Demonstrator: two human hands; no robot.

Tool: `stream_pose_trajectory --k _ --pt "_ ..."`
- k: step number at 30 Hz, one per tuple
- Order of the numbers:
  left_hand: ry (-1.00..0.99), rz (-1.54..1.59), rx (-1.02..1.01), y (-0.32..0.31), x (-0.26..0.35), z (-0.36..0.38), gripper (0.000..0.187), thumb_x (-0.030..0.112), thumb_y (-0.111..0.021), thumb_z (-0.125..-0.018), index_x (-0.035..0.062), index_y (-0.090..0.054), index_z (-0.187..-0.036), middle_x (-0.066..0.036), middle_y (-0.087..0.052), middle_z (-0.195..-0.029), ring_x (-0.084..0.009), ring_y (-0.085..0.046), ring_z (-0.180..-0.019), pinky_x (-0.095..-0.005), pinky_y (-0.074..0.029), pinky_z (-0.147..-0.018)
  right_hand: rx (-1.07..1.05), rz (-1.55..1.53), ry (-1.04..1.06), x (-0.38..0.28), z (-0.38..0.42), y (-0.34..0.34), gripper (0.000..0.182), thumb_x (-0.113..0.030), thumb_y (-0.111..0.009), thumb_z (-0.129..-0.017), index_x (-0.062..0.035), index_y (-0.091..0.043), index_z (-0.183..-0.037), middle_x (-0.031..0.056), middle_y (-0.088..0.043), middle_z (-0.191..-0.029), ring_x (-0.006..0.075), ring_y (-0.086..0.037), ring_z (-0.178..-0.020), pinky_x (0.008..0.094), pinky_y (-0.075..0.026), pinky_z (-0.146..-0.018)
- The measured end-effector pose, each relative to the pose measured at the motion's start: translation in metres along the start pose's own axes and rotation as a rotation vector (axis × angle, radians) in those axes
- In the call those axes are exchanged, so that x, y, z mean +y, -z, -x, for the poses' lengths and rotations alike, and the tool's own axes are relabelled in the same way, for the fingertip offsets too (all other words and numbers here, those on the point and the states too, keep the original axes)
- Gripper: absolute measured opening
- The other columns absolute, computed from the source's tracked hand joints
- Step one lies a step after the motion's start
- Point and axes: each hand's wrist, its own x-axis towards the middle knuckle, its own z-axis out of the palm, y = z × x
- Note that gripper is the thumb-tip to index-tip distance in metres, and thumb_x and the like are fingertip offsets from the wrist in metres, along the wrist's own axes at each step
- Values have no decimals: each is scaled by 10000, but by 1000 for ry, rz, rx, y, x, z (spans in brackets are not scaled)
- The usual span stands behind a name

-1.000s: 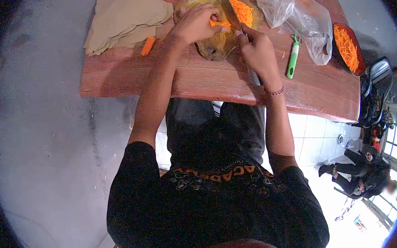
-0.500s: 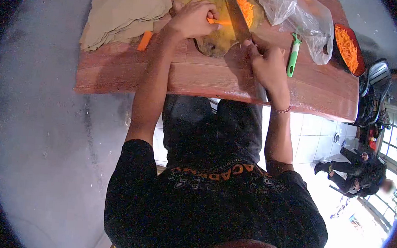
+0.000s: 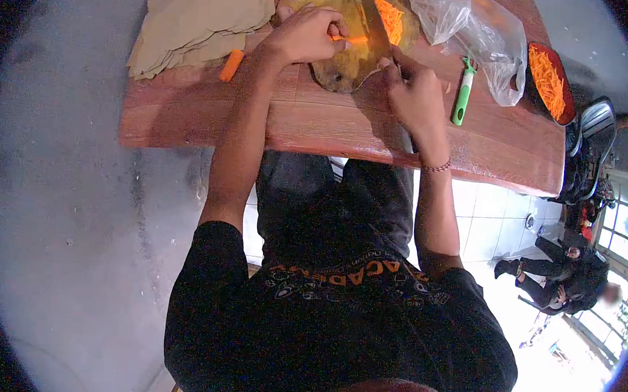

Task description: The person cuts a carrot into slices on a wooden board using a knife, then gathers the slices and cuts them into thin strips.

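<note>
My left hand is closed on a carrot piece, pressing it against the round wooden chopping board. The handle of a broad knife is in my right hand, its fingers wrapped round it. The blade points away from me and lies across the board, close to the carrot's right end. Shredded carrot is heaped on the board to the right of the blade. A short carrot chunk lies on the table, left of my left forearm.
Brown sheets are stacked on the table's left. To the right are a green peeler, a clear plastic bag and a dark red tray of carrot shreds. Another person sits in the background at right.
The knife and my right hand have shifted slightly left over the board. My left hand keeps its hold on the carrot with little movement.
</note>
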Motion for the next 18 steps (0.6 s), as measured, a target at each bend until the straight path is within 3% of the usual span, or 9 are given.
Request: stream_pose_trajectory --k 7,16,18 --pt "-59 37 28 -8 -14 -3 153 137 -716 -837 27 -694 -941 -75 -655 -807 -173 -646 -790 -317 -534 -759 34 35 57 11 15 -5 304 -227 -562 -930 -52 -682 -1149 294 -660 -877 457 -653 -851 510 -522 -750" --pt "47 92 -26 1 -1 1 233 225 -770 -833 33 -706 -949 -64 -670 -811 -146 -631 -757 -299 -522 -735 6 64 90 9 -11 -16 270 -248 -575 -935 -25 -682 -1042 295 -649 -817 466 -648 -822 535 -514 -737" --pt "21 97 -8 -1 -2 -1 222 224 -770 -833 36 -707 -933 -62 -666 -783 -156 -635 -738 -307 -524 -716 6 74 135 9 -16 -18 359 -286 -597 -935 -34 -657 -1184 318 -636 -890 457 -641 -906 451 -512 -754"
